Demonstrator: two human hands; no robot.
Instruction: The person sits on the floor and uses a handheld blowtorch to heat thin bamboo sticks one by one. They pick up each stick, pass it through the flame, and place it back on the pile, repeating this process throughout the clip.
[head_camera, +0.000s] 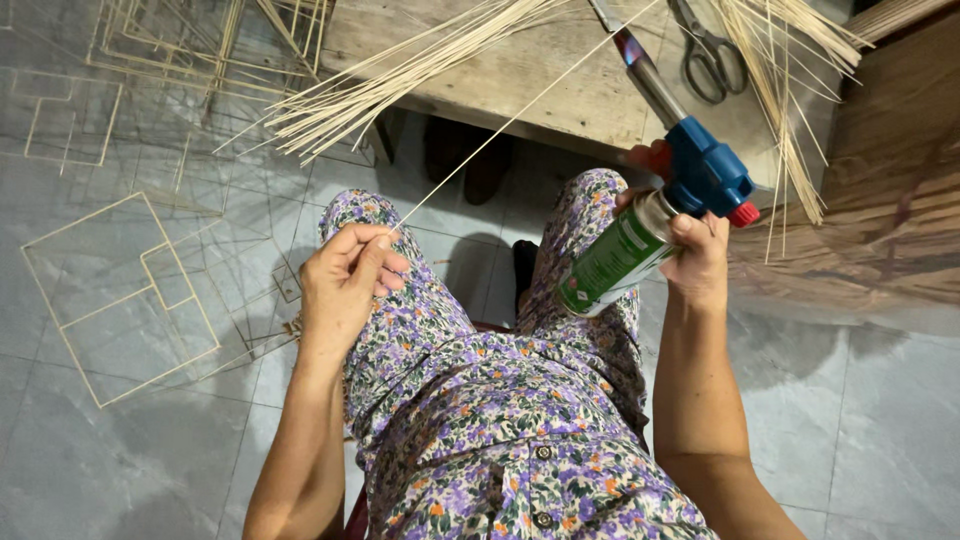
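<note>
Left hand (345, 280) pinches bamboo stick (500, 128) end; right hand (695, 255) clamped on torch canister (610, 258).

Scissors (712, 55) lie on the bench (560, 90), between stick bundles (400, 75).

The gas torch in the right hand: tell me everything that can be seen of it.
The gas torch is a handheld burner: a green and white metal canister at the bottom, a blue plastic head with a red knob, and a long metal nozzle, darkened near its tip. It is tilted, nozzle pointing up and away toward the wooden bench. The right hand grips the canister's top just below the head. The nozzle tip sits close to the thin bamboo stick pinched by the left hand.
</note>
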